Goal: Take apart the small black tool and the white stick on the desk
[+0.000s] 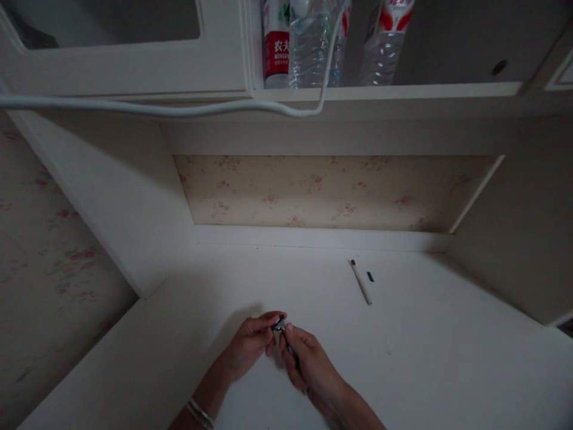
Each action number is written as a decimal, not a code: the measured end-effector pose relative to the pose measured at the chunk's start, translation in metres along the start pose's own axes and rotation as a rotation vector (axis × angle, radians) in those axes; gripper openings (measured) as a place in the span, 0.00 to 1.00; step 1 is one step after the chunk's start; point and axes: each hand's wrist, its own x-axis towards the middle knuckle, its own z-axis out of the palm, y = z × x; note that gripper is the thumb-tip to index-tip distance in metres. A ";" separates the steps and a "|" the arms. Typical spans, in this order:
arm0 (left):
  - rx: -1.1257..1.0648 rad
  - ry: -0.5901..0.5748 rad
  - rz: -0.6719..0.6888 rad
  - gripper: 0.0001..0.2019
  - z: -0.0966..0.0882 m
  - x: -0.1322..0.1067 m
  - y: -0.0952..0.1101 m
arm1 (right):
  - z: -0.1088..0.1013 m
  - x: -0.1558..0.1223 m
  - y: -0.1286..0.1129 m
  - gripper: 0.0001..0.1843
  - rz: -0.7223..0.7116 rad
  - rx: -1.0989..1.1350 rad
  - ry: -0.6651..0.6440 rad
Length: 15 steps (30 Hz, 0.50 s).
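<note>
Both hands meet above the white desktop, close to its front. My left hand (252, 339), with a light bracelet at its wrist, pinches a small black piece (278, 321) between thumb and fingers. My right hand (308, 358) is closed around a slim dark-handled tool (290, 351) whose shiny metal end touches or nearly touches that black piece. Fingers cover much of both things, so the tool's exact kind is unclear. Farther back to the right lies a pale pen-like stick (361, 283) with a dark tip, and beside it a short dark green piece (370, 276).
Above the white desktop (425, 358) runs a shelf (403, 91) with several plastic bottles (313, 48) on it. A white cable (179, 111) hangs across the shelf front. Side panels (111, 185) and a flowered back wall (322, 191) enclose the desk.
</note>
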 end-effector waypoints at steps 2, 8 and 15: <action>0.033 -0.018 -0.002 0.15 0.000 0.000 0.001 | 0.000 0.000 0.000 0.25 -0.046 -0.039 -0.003; 0.154 -0.040 0.013 0.12 -0.005 -0.001 0.003 | -0.004 0.000 0.001 0.25 -0.012 -0.086 -0.011; 0.260 0.017 -0.033 0.11 -0.006 0.000 0.003 | -0.010 0.004 0.008 0.25 0.009 -0.131 0.042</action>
